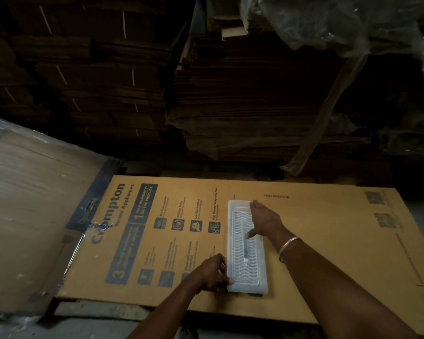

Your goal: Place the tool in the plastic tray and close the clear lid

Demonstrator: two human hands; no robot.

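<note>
Translucent ribbed plastic tray point(245, 248) on flat cardboard box point(328, 228), left hand point(212, 272) gripping its corner, right hand point(263, 221) spread open on top

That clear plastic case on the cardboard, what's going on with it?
A person is working on a long plastic tray lying on a flattened printed carton. The left hand grips its near left corner, while the right hand presses down on top, on the clear lid. Something dark shows through the plastic, probably the tool. Whether the lid is fully snapped shut is unclear.
</note>
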